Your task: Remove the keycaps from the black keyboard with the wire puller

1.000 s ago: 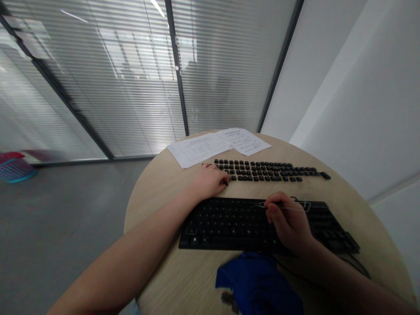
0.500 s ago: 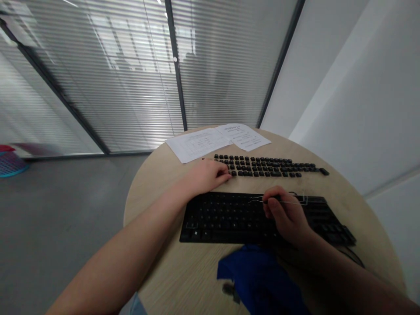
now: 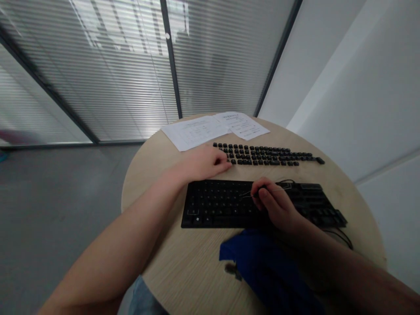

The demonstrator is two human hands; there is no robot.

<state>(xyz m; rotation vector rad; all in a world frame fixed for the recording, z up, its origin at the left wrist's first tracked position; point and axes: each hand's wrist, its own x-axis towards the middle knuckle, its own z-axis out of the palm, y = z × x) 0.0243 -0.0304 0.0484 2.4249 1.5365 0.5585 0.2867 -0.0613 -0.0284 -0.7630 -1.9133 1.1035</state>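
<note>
A wire keycap puller with a dark handle (image 3: 260,191) is in my right hand (image 3: 274,203), which is closed round it. The wire tips point left, over the middle of the black keyboard (image 3: 216,201). My left hand (image 3: 208,162) rests beyond the keyboard's upper left, fingers curled and fingertips together. They are at the left end of the rows of loose black keycaps (image 3: 259,156), close beside a keycap (image 3: 233,162) in the nearest row. Whatever lies between those fingertips is hidden.
Two printed sheets of paper (image 3: 197,131) lie at the round table's far edge. A blue cloth (image 3: 262,267) is in front of the keyboard, with a small dark object (image 3: 232,269) beside it. The keyboard cable (image 3: 341,237) loops at the right. Blinds and a white wall stand behind.
My right hand has moved a little left over the keyboard with the keycap puller. My left hand stays at the keycap rows. The whole view has shifted slightly.
</note>
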